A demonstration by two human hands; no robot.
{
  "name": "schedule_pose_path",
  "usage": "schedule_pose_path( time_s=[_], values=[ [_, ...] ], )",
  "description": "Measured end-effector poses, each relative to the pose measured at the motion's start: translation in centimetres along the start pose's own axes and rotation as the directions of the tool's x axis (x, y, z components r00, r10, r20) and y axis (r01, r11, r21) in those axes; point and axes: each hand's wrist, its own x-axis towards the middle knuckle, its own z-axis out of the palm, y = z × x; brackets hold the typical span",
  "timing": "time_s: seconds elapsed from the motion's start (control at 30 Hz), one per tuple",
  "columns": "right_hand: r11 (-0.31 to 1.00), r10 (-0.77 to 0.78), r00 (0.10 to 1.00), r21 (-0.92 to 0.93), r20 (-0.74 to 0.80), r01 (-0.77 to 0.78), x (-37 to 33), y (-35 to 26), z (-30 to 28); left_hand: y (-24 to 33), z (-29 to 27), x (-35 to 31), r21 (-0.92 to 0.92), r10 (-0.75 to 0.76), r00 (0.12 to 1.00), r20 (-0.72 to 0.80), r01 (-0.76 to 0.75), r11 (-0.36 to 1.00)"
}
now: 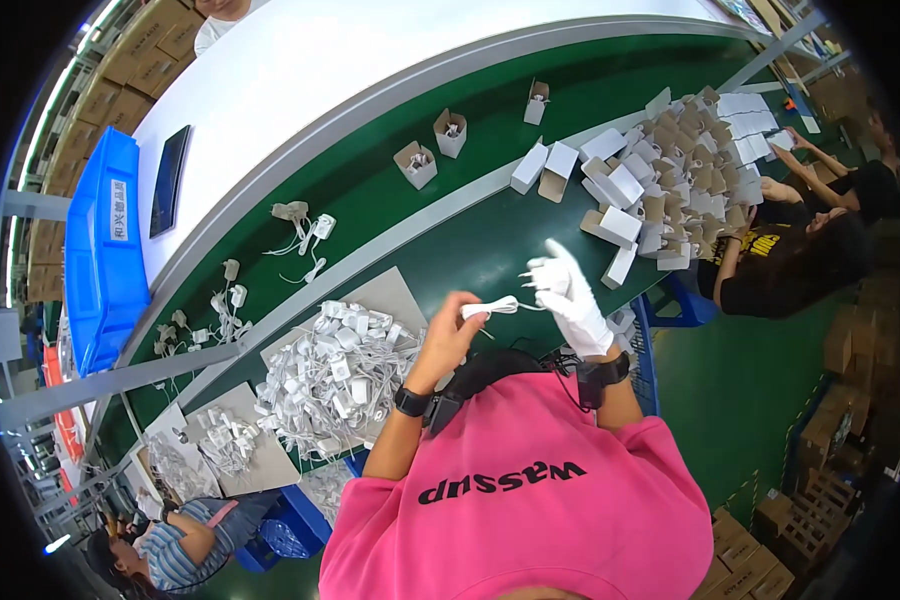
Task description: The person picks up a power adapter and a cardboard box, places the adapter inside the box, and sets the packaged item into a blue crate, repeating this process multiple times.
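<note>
A white cable [500, 306], bundled into a short hank, stretches between my hands above the green work surface. My bare left hand [455, 328] pinches one end of this hank. My right hand [575, 305], in a white glove, is closed around the other end, where a white power adapter is mostly hidden by the glove; its small pins seem to stick out toward the left. Left of my left hand lies a large heap of white adapters with cables [335, 375] on a cardboard sheet [395, 295].
Many open white boxes [670, 190] crowd the right of the bench. Several boxes with adapters [416, 165] stand on the green belt beyond a metal rail [470, 200]. Loose adapters [305, 230] lie on its left. A blue bin [107, 250] is far left. Co-workers sit on both sides.
</note>
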Motion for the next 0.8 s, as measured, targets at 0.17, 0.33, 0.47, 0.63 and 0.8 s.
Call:
schedule_pose_path(
  time_s=[0.17,0.33,0.47,0.63,0.8],
  values=[
    [0.923,0.021,0.983,-0.382,0.183,0.051,-1.6,1.1,2.0,0.7,-1.5,-1.0,-0.271,-0.086,0.994,0.065,0.101,0.957],
    [0.698,0.045,0.95,-0.69,0.308,0.191,-2.0,0.1,4.0,1.4,-1.6,-1.9,-0.316,0.022,0.996,0.089,0.007,0.949],
    [0.734,0.042,0.951,-0.655,0.308,0.18,-2.1,0.6,4.1,2.2,-1.4,-2.0,-0.261,0.039,0.992,0.117,-0.007,0.965],
    [0.881,0.11,0.944,-0.47,0.311,0.052,-3.5,2.5,4.4,2.6,-1.4,-2.0,-0.162,-0.033,0.981,0.193,0.065,0.985],
    [0.457,0.19,0.799,-0.772,0.57,0.442,-2.8,2.9,4.1,3.2,-1.9,-2.1,0.256,-0.256,0.926,0.277,0.186,0.949]
  ],
)
